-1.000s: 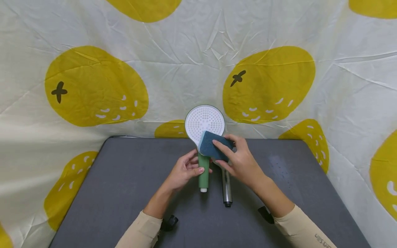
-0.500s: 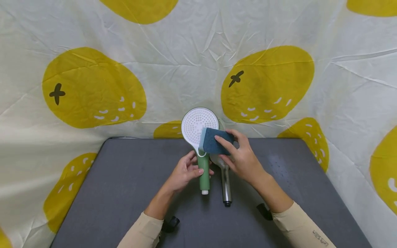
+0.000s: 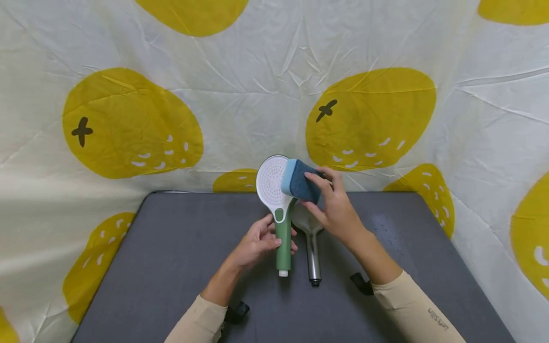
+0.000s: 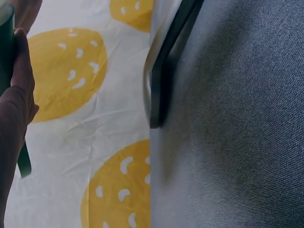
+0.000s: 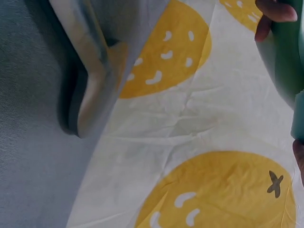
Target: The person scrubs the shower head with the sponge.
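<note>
My left hand (image 3: 259, 243) grips the green handle of a shower head (image 3: 283, 243) and holds it upright above the table, white nozzle face towards me. In my right hand (image 3: 336, 205) is a two-tone blue sponge (image 3: 303, 181), pinched between thumb and fingers. The sponge's light side covers the right part of the nozzle face; whether it touches is hard to tell. Behind them lies a second, chrome shower head (image 3: 313, 255), partly hidden by the sponge and right hand. At the right wrist view's edge, the green shower head (image 5: 285, 57) meets a sliver of sponge (image 5: 298, 116).
The dark grey table (image 3: 193, 267) ends at a wall cloth (image 3: 240, 128) printed with yellow fruit. Damp spots (image 3: 386, 231) mark the table at the right. The chrome shower head (image 4: 156, 90) also lies on the table in the left wrist view.
My right hand has moved the sponge up from the neck onto the right side of the nozzle face and turned it. The green shower head has shifted slightly down and turned a little.
</note>
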Motion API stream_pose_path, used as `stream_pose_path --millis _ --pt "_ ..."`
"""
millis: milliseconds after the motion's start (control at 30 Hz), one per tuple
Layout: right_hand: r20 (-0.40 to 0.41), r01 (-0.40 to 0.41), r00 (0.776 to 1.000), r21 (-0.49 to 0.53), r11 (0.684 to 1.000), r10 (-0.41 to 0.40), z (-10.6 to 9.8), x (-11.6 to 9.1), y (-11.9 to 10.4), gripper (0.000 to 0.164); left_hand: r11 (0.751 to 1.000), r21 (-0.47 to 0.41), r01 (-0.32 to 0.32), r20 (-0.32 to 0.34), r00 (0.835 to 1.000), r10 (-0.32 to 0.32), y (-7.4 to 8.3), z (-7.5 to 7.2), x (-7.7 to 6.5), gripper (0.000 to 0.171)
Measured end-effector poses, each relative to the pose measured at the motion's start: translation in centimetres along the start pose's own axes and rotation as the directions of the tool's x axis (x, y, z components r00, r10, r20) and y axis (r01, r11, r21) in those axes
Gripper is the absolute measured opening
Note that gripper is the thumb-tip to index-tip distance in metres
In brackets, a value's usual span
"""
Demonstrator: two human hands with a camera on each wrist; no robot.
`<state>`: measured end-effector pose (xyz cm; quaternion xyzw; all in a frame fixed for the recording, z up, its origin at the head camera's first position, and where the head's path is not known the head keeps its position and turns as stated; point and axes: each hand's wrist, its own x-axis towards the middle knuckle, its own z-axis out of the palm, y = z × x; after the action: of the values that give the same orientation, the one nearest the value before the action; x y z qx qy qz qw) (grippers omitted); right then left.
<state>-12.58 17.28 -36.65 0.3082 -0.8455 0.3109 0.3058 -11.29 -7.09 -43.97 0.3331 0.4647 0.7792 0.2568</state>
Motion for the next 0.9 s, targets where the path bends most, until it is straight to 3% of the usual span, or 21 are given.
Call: stream_pose_path --millis 400,633,800,900 --pt "0.064 0.088 0.994 0.054 0.995 -0.091 2.3 -3.2 -0.7 0.081 0.998 -0.046 -0.032 0.015 0.999 0.033 0.2 -0.2 0.3 0.064" --pt "-0.005 0.078 0.997 0.053 0.996 -0.078 2.6 -3.3 -0.6 0.079 0.999 -0.037 -0.009 0.022 1.0 0.01 0.3 -0.1 0.3 0.063" --pt "-0.062 0.064 0.996 0.063 0.996 -0.06 2.2 -2.6 -0.4 0.056 0.999 -0.036 -0.003 0.036 0.999 0.004 0.5 -0.1 0.3 0.061" --pt "-0.069 0.05 0.997 0.073 0.996 -0.045 1.7 -2.2 -0.3 0.053 0.999 -0.036 0.015 0.04 0.999 -0.013 0.5 -0.2 0.2 0.061"
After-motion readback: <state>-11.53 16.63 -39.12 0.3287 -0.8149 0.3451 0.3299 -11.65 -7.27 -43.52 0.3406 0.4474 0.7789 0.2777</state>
